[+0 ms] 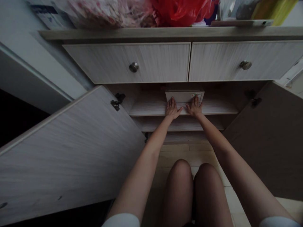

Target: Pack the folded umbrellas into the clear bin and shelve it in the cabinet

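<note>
A pale shoebox-like box with a small label at its right end sits on the upper shelf inside the cabinet. My left hand lies with fingers spread against the left part of the box's front. Against the right part rests my right hand, its fingers stretched out and touching the box near the label. Neither hand is wrapped round anything. The back of the box is hidden in the dark of the cabinet.
Both cabinet doors stand open, the left door and the right door. Above are two closed drawers with round knobs. A red plastic bag and other items crowd the countertop. Lower shelves lie beneath.
</note>
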`<control>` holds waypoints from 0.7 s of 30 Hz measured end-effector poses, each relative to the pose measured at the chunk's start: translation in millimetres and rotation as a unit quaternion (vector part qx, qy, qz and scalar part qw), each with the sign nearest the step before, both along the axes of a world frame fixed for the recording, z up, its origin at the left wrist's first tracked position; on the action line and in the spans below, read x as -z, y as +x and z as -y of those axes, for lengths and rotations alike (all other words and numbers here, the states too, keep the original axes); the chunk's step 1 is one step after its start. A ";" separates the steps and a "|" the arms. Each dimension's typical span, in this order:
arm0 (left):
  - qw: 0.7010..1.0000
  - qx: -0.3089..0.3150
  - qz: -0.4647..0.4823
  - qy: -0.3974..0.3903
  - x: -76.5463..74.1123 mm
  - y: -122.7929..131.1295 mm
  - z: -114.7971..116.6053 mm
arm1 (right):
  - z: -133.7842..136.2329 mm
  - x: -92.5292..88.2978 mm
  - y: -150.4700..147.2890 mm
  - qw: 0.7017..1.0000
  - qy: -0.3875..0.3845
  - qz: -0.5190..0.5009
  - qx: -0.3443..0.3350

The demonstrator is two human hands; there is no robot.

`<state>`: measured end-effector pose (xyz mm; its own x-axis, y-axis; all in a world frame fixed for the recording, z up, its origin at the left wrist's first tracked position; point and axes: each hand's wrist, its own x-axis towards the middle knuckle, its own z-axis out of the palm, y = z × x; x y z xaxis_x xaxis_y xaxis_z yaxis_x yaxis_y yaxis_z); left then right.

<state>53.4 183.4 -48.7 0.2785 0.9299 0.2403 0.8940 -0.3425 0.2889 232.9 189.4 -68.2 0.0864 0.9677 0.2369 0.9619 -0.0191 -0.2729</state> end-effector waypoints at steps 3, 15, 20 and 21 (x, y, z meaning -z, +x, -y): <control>1.000 0.002 -0.016 -0.015 -3.0 -0.1 -1.4 | -2.7 -0.9 0.0 1.000 0.005 -0.001 0.001; 0.998 0.001 -0.042 -0.035 -11.3 -1.5 -7.7 | -1.1 -19.3 0.9 0.999 -0.040 0.006 -0.009; 0.999 -0.001 -0.022 -0.026 -8.4 0.3 -9.0 | -2.3 -21.8 1.9 0.999 -0.021 -0.027 -0.022; 1.000 -0.007 -0.010 -0.015 -7.3 1.9 -6.8 | 0.2 -24.0 2.5 0.999 -0.010 -0.043 -0.027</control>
<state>55.3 190.2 -41.4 0.2694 0.9407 0.2061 0.9048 -0.3205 0.2803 235.4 189.2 -44.2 0.0527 0.9759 0.2118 0.9348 0.0264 -0.3542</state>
